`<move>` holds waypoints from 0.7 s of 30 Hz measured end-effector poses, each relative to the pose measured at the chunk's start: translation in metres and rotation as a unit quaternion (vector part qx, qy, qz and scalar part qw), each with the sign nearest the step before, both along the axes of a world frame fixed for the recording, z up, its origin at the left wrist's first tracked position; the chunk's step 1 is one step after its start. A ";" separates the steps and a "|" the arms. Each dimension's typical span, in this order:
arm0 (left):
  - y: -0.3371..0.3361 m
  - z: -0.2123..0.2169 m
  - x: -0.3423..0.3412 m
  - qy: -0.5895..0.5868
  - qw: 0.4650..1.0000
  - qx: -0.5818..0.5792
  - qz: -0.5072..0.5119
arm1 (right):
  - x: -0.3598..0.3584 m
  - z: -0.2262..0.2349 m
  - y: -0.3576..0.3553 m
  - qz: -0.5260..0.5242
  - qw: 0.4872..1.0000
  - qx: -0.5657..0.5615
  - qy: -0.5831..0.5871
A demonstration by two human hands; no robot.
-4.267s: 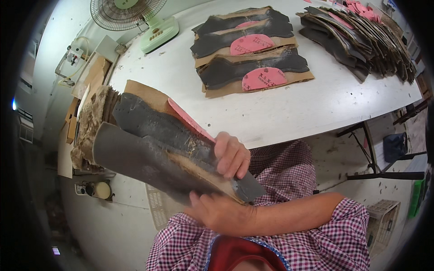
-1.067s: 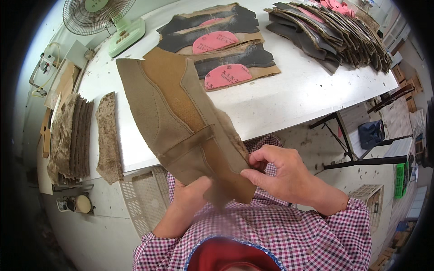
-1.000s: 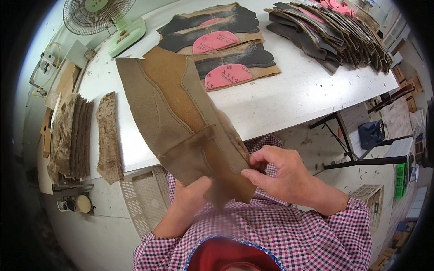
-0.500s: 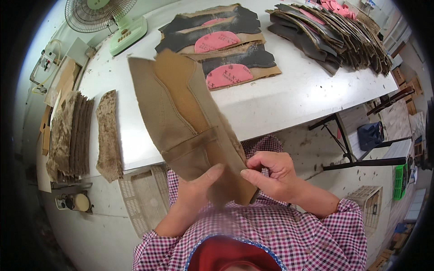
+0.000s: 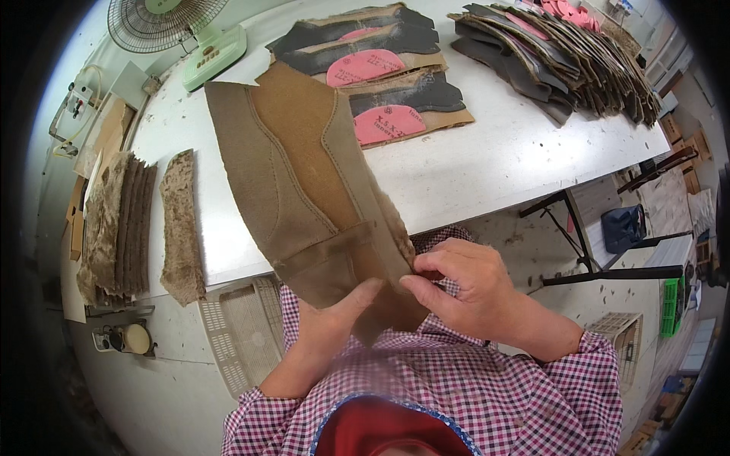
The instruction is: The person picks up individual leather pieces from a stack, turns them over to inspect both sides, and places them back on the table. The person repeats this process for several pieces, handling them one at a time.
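Observation:
A brown stitched shoe upper (image 5: 304, 159), with a tan middle panel and a furry edge, is held up in front of me. My left hand (image 5: 327, 319) grips its near end from below, thumb laid over the surface. At its right edge my right hand (image 5: 464, 285) pinches the material between thumb and fingers. The left fingers are hidden beneath the piece. Behind it on the white table (image 5: 502, 167) lie several overlapping pieces with dark grey panels and pink half-round patches (image 5: 391, 125).
A tall stack of similar pieces (image 5: 570, 64) sits at the far right of the table. On the left lie a pile of furry strips (image 5: 118, 228) and one loose furry strip (image 5: 181, 228). A green fan (image 5: 213, 57) stands far left. Below are a plastic crate (image 5: 243, 330) and metal table legs (image 5: 608, 273).
The shoe upper has tilted slightly, its far end shifting left and its near end rising. My right hand has moved a little up and left along the edge.

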State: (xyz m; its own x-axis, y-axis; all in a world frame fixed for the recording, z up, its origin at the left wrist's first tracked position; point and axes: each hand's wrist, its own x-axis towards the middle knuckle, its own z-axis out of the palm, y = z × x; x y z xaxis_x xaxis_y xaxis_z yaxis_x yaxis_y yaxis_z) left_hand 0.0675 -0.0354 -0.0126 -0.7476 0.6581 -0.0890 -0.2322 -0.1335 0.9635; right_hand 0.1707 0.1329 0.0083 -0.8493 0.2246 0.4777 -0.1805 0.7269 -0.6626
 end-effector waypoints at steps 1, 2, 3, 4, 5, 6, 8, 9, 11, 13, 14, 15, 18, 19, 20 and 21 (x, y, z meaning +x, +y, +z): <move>0.000 -0.001 0.000 0.000 1.000 0.002 -0.003 | 0.000 0.002 -0.001 0.002 1.000 -0.003 -0.001; -0.001 -0.003 -0.001 0.000 1.000 0.003 -0.006 | 0.000 0.003 -0.001 0.005 1.000 -0.006 -0.001; -0.001 -0.005 -0.001 0.000 1.000 0.005 -0.009 | 0.000 0.002 -0.002 0.005 1.000 -0.009 0.008; -0.001 -0.004 -0.001 -0.008 1.000 0.002 -0.015 | 0.000 0.000 -0.004 0.004 1.000 -0.013 0.017; -0.001 -0.002 -0.001 -0.015 1.000 -0.002 -0.020 | 0.000 -0.002 -0.005 0.004 1.000 -0.016 0.026; -0.001 0.000 -0.001 -0.022 0.999 -0.006 -0.026 | 0.000 -0.003 -0.006 0.008 0.999 -0.025 0.038; -0.003 0.000 -0.002 -0.020 0.999 -0.007 -0.038 | -0.001 -0.005 -0.007 0.016 0.997 -0.043 0.060; -0.003 0.000 -0.002 -0.020 0.999 -0.007 -0.044 | 0.000 -0.006 -0.008 0.017 0.997 -0.058 0.057; -0.002 0.002 0.001 -0.013 0.999 -0.017 -0.035 | 0.002 -0.008 -0.010 0.019 0.995 -0.086 0.051; 0.000 0.003 0.000 -0.008 0.999 -0.015 -0.028 | 0.000 -0.010 -0.012 -0.003 0.995 -0.074 0.065; 0.001 0.002 -0.001 -0.007 1.000 -0.008 -0.027 | -0.001 -0.010 -0.013 -0.014 0.995 -0.068 0.072; 0.001 0.001 -0.002 -0.006 1.000 -0.002 -0.026 | -0.001 -0.009 -0.013 -0.025 0.996 -0.049 0.076; 0.000 -0.006 -0.001 0.024 0.999 0.003 -0.024 | 0.001 -0.002 -0.014 -0.047 0.996 -0.015 0.076; 0.001 -0.004 0.000 0.020 0.999 -0.006 -0.025 | 0.001 0.001 -0.013 -0.047 0.996 -0.019 0.068; 0.002 0.000 0.003 0.016 0.999 -0.015 -0.025 | 0.001 0.003 -0.013 -0.047 0.997 -0.022 0.060; 0.002 0.003 0.004 0.012 0.999 -0.024 -0.025 | 0.002 0.003 -0.012 -0.044 0.997 -0.025 0.052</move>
State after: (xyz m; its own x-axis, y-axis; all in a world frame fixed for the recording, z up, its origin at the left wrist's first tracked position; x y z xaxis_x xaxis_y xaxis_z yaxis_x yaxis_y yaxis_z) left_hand 0.0714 -0.0330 -0.0098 -0.7164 0.6899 -0.1039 -0.2142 -0.0758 0.9738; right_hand 0.1723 0.1206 0.0115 -0.7720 0.3219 0.5481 -0.1861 0.7100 -0.6791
